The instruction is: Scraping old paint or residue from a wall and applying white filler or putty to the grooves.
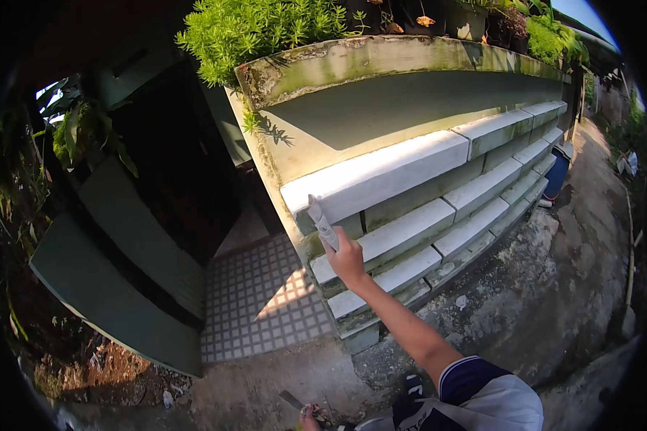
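My right hand is closed around the handle of a paintbrush smeared with white. The brush's head touches the left end corner of the top ledge, whose upper and front faces are white. Low in the picture, my left hand is partly in view, its fingers closed on a flat, dark-bladed tool that looks like a scraper; its handle is mostly hidden. Beneath the top ledge, lower stepped ledges have white tops and greenish, stained faces.
A mossy planter wall with green plants rises above the ledges. Left of them lies a checkered tile floor by an open green gate. A rough concrete path runs off right, past a blue container.
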Available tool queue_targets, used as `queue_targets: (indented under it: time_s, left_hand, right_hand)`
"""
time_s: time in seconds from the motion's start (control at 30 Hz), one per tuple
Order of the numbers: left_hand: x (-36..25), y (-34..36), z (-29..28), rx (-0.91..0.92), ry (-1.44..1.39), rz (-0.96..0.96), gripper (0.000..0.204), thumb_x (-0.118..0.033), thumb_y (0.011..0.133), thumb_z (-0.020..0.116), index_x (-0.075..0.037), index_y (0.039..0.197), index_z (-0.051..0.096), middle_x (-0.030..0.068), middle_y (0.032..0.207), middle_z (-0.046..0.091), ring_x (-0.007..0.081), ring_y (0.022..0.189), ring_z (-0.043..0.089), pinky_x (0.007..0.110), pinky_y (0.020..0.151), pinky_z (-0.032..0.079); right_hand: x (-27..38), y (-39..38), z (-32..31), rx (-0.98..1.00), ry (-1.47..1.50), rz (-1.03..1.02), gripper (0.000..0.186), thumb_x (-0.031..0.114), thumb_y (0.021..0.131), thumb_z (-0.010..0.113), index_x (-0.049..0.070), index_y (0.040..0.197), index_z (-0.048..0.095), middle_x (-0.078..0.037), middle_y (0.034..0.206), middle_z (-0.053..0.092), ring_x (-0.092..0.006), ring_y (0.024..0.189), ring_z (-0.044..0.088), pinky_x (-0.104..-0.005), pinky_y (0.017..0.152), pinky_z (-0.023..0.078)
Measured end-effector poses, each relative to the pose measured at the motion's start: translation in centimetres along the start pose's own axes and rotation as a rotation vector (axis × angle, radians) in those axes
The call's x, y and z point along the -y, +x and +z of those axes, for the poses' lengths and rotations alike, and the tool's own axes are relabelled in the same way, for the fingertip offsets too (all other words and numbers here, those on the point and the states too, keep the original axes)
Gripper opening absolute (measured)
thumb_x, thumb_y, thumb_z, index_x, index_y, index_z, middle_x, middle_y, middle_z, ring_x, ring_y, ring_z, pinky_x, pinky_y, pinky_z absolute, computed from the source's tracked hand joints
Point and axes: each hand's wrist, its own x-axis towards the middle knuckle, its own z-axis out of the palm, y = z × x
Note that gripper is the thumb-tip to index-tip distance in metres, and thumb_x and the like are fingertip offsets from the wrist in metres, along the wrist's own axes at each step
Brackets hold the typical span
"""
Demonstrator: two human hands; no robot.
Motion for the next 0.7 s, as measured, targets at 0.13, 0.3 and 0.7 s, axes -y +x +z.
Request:
queue_targets:
  time_s: [0.13,0.3,0.7]
  left_hand:
    - [-0.2,-0.3,0.6,0.028,0.017,0.032,0.037,-0.044,0.093,0.052,-0.012,0.109,0.054,0.0059,0.088,0.057,0.0132,0.056,0.050,0.029,0.043,0.044]
    - [0.5,0.9,0.4,0.042,0.053,-0.019,0.038,-0.045,0.093,0.052,-0.011,0.110,0.056,0.0069,0.092,0.059,0.0133,0.057,0.050,0.029,0.044,0.044]
    - [-0.9,-1.6,1.4,0.039,0.027,-0.016,0.032,-0.041,0.093,0.052,-0.013,0.108,0.056,0.0057,0.092,0.059,0.0135,0.056,0.049,0.028,0.045,0.043]
  right_hand:
    - [-0.5,2.0,-1.1,-0.085,-0.010,0.188,0.034,0.019,0.080,0.071,0.001,0.105,0.058,-0.021,0.072,0.064,-0.0398,0.066,0.063,-0.0465,0.054,0.049]
    - [-0.3,3.1,-2.8,-0.118,0.023,0.227,0.031,0.019,0.079,0.072,0.004,0.102,0.059,-0.019,0.072,0.064,-0.0387,0.067,0.063,-0.0462,0.055,0.049]
    - [-3.0,-0.6,-2.0,-0.236,0.051,0.305,0.026,0.025,0.092,0.060,0.000,0.098,0.058,-0.021,0.081,0.066,-0.0433,0.075,0.063,-0.0481,0.059,0.047]
